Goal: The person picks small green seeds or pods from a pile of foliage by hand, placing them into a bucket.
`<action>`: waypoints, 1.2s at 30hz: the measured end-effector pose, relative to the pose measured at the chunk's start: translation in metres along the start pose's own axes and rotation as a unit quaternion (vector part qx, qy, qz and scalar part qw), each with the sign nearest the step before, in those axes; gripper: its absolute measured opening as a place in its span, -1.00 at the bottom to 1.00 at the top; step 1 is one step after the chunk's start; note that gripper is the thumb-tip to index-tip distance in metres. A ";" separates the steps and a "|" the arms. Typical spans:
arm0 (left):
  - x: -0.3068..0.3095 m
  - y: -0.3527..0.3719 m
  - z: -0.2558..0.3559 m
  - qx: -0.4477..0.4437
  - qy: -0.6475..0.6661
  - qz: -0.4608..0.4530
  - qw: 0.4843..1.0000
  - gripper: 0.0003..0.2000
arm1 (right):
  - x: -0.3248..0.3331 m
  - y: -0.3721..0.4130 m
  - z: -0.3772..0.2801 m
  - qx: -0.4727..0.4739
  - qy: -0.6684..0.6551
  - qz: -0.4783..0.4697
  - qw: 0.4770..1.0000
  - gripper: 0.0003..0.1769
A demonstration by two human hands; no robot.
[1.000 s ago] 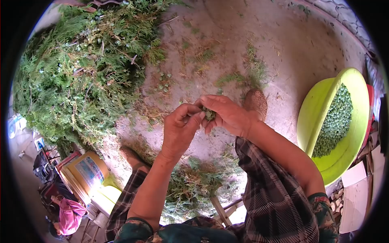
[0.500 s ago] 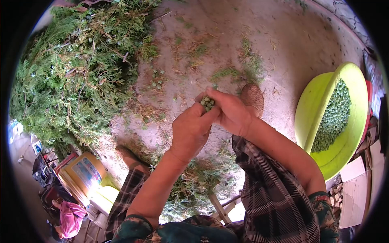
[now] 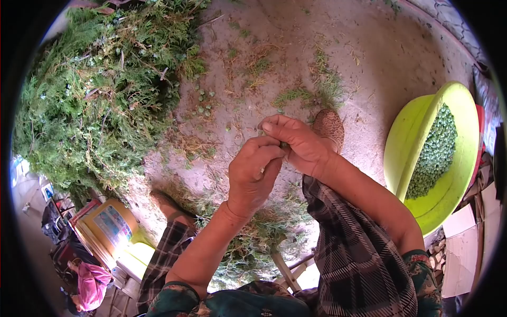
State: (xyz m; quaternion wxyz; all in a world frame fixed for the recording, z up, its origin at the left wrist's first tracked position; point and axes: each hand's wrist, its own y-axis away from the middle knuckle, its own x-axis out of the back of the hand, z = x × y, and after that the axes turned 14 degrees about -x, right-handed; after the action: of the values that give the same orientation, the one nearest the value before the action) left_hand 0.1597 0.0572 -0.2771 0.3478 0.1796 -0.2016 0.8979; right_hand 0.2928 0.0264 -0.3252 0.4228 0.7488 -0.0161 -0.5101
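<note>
My left hand (image 3: 253, 171) and my right hand (image 3: 301, 145) meet above the floor between my feet. The fingers of my left hand are curled against my right palm. My right hand is cupped round small green berries (image 3: 284, 145), mostly covered by the fingers. Something small and pale shows between my left thumb and fingers, too small to name. On the right, a lime-green basin (image 3: 395, 142) stands tilted, with many green berries (image 3: 435, 153) in it.
A large heap of green conifer branches (image 3: 100, 95) fills the upper left. Loose sprigs (image 3: 330, 84) lie on the floor (image 3: 369, 105). At the lower left are a yellow bucket (image 3: 113, 224) and a person in pink (image 3: 92, 285). Cardboard (image 3: 459, 259) stands at the lower right.
My left hand has turned, and its fingers now lie over my right palm. The berries that showed between the hands are now mostly hidden. My right fingers have shifted slightly left.
</note>
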 end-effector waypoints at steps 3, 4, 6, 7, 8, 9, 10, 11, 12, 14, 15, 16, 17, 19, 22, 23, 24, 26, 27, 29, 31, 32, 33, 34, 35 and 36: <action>0.005 0.003 0.006 0.043 0.023 0.035 0.998 -0.84 | -0.001 -0.002 0.001 0.015 0.011 0.026 0.999 -0.73; 0.008 0.007 0.011 0.093 0.069 0.010 0.993 -0.85 | 0.005 -0.004 0.002 0.008 0.009 0.031 0.999 -0.75; 0.016 0.022 0.017 0.182 0.173 -0.068 0.966 -0.86 | 0.011 -0.002 0.000 -0.002 0.010 0.034 0.999 -0.77; 0.021 0.024 0.016 0.183 0.172 -0.066 0.966 -0.86 | 0.014 0.000 -0.003 -0.002 -0.008 0.037 0.999 -0.79; 0.029 0.023 0.016 0.233 0.263 -0.193 0.916 -0.84 | 0.017 0.002 -0.006 -0.001 -0.026 0.039 0.999 -0.80; 0.036 0.024 0.014 0.276 0.347 -0.315 0.839 -0.81 | 0.018 0.003 -0.009 -0.001 -0.026 0.038 0.999 -0.80; 0.042 0.028 0.005 0.372 0.356 -0.349 0.783 -0.81 | 0.019 0.005 -0.011 -0.006 -0.044 0.015 0.999 -0.79; 0.045 0.038 -0.019 0.351 0.274 -0.306 0.841 -0.81 | 0.019 0.005 -0.011 -0.011 -0.061 -0.008 0.998 -0.78; 0.046 0.042 -0.042 0.326 0.190 -0.259 0.889 -0.80 | 0.018 0.005 -0.010 -0.012 -0.060 -0.009 0.998 -0.78; 0.045 0.036 -0.086 0.237 -0.072 -0.120 0.961 -0.87 | 0.017 0.006 -0.006 -0.014 -0.033 0.017 0.999 -0.75; 0.045 0.025 -0.092 0.211 -0.139 -0.065 0.965 -0.92 | 0.019 0.004 -0.006 -0.014 -0.032 0.017 0.999 -0.75; 0.044 0.023 -0.105 0.188 -0.174 -0.041 0.966 -0.90 | 0.023 0.002 -0.004 -0.043 -0.010 0.029 0.999 -0.75; 0.040 0.025 -0.118 0.189 -0.175 -0.040 0.965 -0.90 | 0.026 0.001 -0.003 -0.073 0.013 0.040 0.996 -0.76; 0.031 0.027 -0.136 0.145 -0.224 -0.060 0.962 -0.85 | 0.027 0.001 -0.002 -0.096 0.032 0.055 0.993 -0.76; 0.023 0.026 -0.117 0.220 -0.146 -0.012 0.964 -0.84 | 0.030 -0.003 0.006 -0.105 0.052 0.082 0.990 -0.75; 0.018 0.026 -0.102 0.220 -0.149 -0.011 0.964 -0.84 | 0.030 -0.005 0.009 -0.091 0.050 0.096 0.990 -0.75; 0.010 0.026 -0.082 0.228 -0.020 0.008 0.974 -0.85 | 0.028 -0.005 0.009 -0.091 0.049 0.093 0.990 -0.75; 0.013 0.023 -0.067 0.233 0.106 0.029 0.966 -0.86 | 0.022 -0.004 0.007 -0.114 -0.048 0.116 0.985 -0.74; 0.017 0.020 -0.065 0.238 0.118 0.025 0.964 -0.86 | 0.024 -0.005 0.007 -0.116 -0.045 0.113 0.986 -0.74; 0.031 0.006 -0.066 0.304 0.083 0.084 0.945 -0.86 | 0.031 -0.006 0.008 -0.127 -0.052 0.010 0.991 -0.73; 0.053 0.008 -0.118 0.229 -0.115 0.127 0.958 -0.84 | 0.033 -0.006 0.009 -0.125 -0.041 0.008 0.991 -0.72; 0.063 0.006 -0.132 0.184 -0.206 0.114 0.954 -0.79 | 0.034 -0.006 0.010 -0.124 -0.030 0.007 0.992 -0.72; 0.067 0.003 -0.145 0.184 -0.205 0.111 0.955 -0.79 | 0.035 -0.006 0.011 -0.124 -0.033 0.008 0.992 -0.72; 0.069 0.000 -0.156 0.155 -0.252 0.091 0.951 -0.78 | 0.036 -0.007 0.011 -0.128 -0.039 0.007 0.991 -0.72; 0.069 -0.004 -0.158 0.125 -0.297 0.072 0.944 -0.77 | 0.037 -0.007 0.011 -0.131 -0.044 0.006 0.990 -0.72; 0.068 -0.007 -0.159 0.125 -0.296 0.073 0.944 -0.77 | 0.036 -0.007 0.010 -0.131 -0.044 0.007 0.990 -0.72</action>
State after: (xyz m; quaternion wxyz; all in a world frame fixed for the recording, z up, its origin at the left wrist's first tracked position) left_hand 0.0886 0.1770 -0.3794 0.1811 0.4639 -0.1938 0.8452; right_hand 0.3001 0.0083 -0.3581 0.5196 0.6639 0.0269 -0.5371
